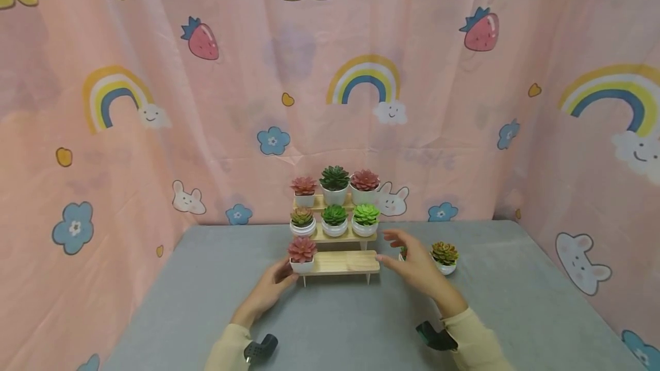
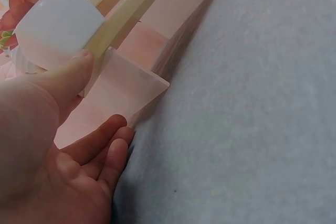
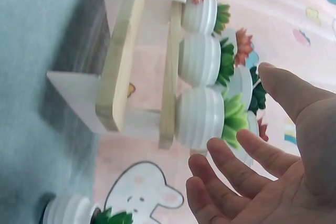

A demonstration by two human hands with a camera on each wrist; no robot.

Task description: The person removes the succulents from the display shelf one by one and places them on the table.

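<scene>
A tiered wooden stand [image 1: 345, 263] with pale side panels holds small succulents in white pots. On its lowest step, at the left end, sits a red succulent [image 1: 302, 249] in a square pot. My left hand [image 1: 267, 291] is at that end; in the left wrist view its thumb [image 2: 79, 74] touches the step's edge beside the pot, and the fingers lie loosely by the side panel [image 2: 123, 80]. Off the stand's right end, my right hand [image 1: 415, 262] is spread with nothing in it, its fingers near the bright green succulent [image 3: 202, 118] of the middle step.
Three potted succulents stand on the middle step and three on the top one, including a dark green succulent [image 1: 334, 183]. Right of the stand, a yellowish succulent [image 1: 444, 256] and a partly hidden green one [image 3: 71, 212] are on the grey table [image 1: 206, 268]. A pink printed curtain [image 1: 232, 102] hangs behind.
</scene>
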